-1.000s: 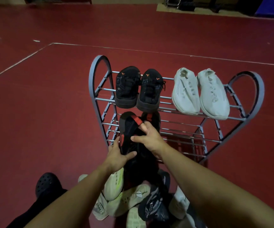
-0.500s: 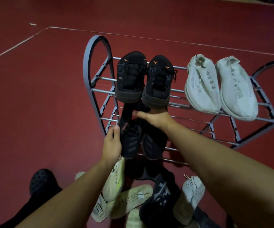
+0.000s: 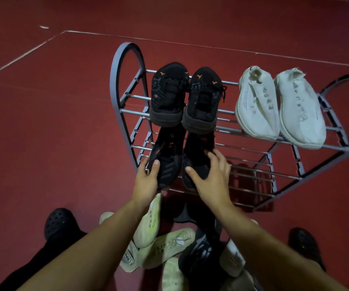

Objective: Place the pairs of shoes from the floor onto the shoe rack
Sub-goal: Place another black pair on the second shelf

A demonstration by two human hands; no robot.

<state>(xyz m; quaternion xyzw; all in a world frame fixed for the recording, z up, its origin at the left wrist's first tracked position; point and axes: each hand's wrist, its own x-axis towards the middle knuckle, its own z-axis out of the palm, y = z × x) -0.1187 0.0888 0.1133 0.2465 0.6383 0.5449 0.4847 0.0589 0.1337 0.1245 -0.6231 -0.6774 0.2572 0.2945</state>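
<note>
Shoes in pairs are partly sorted: a black lace-up pair with orange marks [image 3: 185, 99] and a white knit pair [image 3: 280, 108] sit on the top tier of the grey metal-bar shoe rack [image 3: 125, 66]. A black pair with red accents [image 3: 182, 160] lies on the middle tier, toes toward the person. The left hand [image 3: 147, 180] holds the left shoe's toe between thumb and fingers; the right hand [image 3: 208, 175] wraps over the right shoe. Both forearms reach forward. A heap of pale yellow-green and dark shoes [image 3: 169, 248] is left on the red floor [image 3: 54, 133], so I judge about half done.
</note>
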